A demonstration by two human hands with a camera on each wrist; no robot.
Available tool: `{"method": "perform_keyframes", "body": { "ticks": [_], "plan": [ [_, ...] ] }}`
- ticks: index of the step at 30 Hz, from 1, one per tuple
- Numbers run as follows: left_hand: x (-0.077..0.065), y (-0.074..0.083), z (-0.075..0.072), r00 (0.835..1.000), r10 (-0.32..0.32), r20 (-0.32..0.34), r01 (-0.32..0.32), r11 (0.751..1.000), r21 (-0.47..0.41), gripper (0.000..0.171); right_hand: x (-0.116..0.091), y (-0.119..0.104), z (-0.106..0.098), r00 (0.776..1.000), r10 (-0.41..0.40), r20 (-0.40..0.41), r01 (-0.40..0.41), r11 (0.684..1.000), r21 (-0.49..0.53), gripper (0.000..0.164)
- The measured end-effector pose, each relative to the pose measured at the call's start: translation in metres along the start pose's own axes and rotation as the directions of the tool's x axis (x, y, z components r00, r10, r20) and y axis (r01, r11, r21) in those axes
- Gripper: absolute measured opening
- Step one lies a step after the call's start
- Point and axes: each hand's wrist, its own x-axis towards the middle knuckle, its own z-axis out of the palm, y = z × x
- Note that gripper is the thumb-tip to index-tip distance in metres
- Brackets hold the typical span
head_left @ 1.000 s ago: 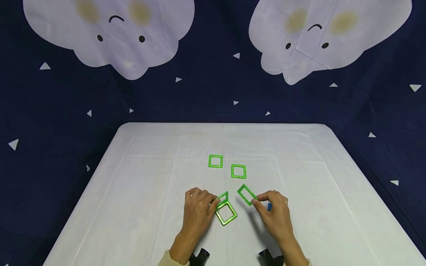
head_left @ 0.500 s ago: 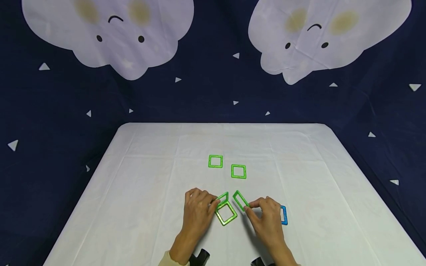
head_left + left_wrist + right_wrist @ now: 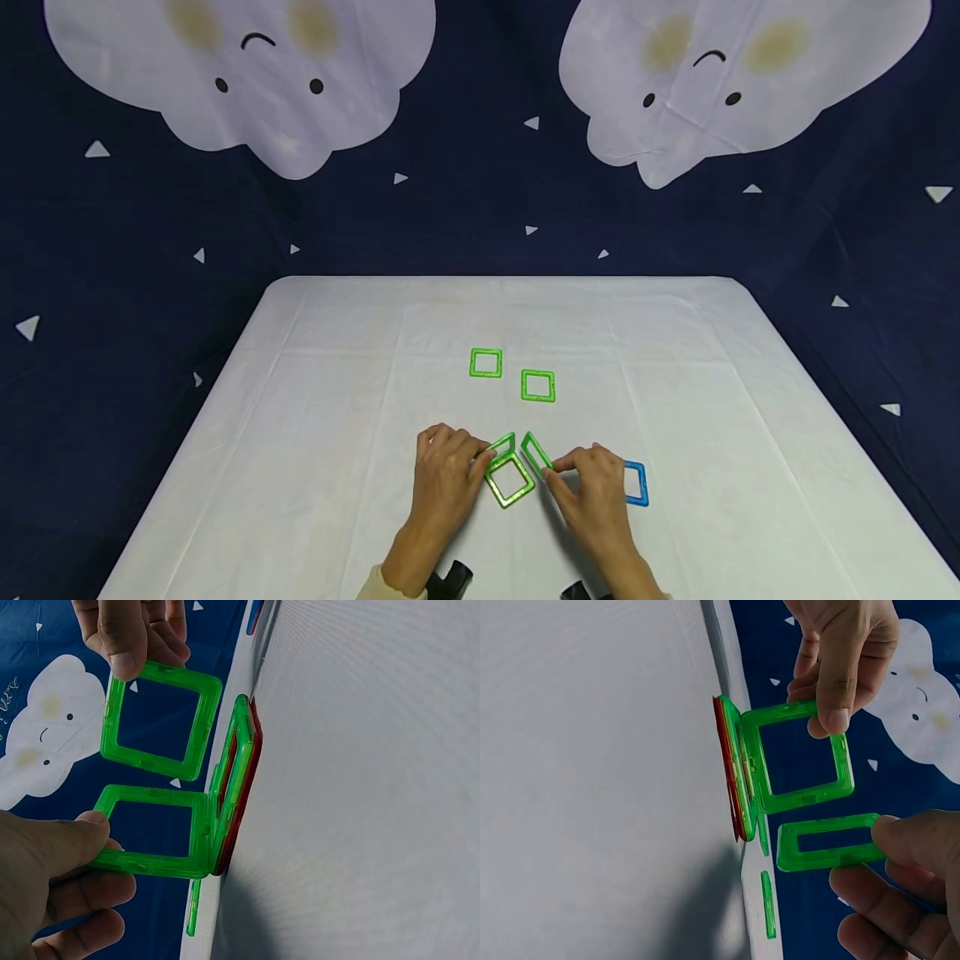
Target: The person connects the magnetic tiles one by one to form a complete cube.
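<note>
Green plastic square frame (image 3: 201, 832) stood upright along edge of flat green frame (image 3: 521, 497), pinched by thumb and fingers of left hand (image 3: 448, 475). Right hand (image 3: 596, 496) likewise pinched second green frame (image 3: 202, 727) just beside, above white tablecloth (image 3: 337, 417); careless nudge could, I judged, have knocked first loose.

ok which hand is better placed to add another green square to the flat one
Probably the right hand: it pinches a loose green square close beside the flat square. The left hand is busy holding a raised square against the flat square's edge.
</note>
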Motion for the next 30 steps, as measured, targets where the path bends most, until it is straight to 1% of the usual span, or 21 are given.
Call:
{"method": "perform_keyframes", "body": {
  "ticks": [10, 17, 24, 25, 30],
  "plan": [
    [0.0005, 0.0002, -0.0004, 1.000, 0.019, -0.004, -0.019, 1.000, -0.001, 0.009, -0.0026, -0.0010, 0.0045, 0.999, 0.019, 0.048, -0.018, 1.000, -0.015, 0.033],
    [0.0002, 0.0006, -0.0001, 1.000, 0.028, 0.006, -0.028, 0.999, -0.028, 0.010, -0.0033, -0.0022, 0.0063, 0.998, 0.014, 0.060, -0.013, 1.000, -0.011, 0.033],
    [-0.0004, 0.0007, -0.0023, 0.999, 0.005, 0.049, -0.003, 0.999, -0.044, 0.010, -0.0028, -0.0035, 0.0060, 0.996, 0.040, 0.083, -0.039, 0.999, -0.018, 0.033],
    [-0.0003, 0.0007, -0.0026, 0.999, 0.007, 0.047, -0.005, 0.999, -0.046, 0.009, -0.0028, -0.0037, 0.0061, 0.996, 0.042, 0.084, -0.040, 0.999, -0.019, 0.033],
    [-0.0001, 0.0003, -0.0032, 0.999, 0.011, 0.050, -0.009, 0.999, -0.048, 0.009, -0.0019, -0.0044, 0.0065, 0.997, 0.021, 0.077, -0.019, 0.999, -0.029, 0.033]
  ]
}}
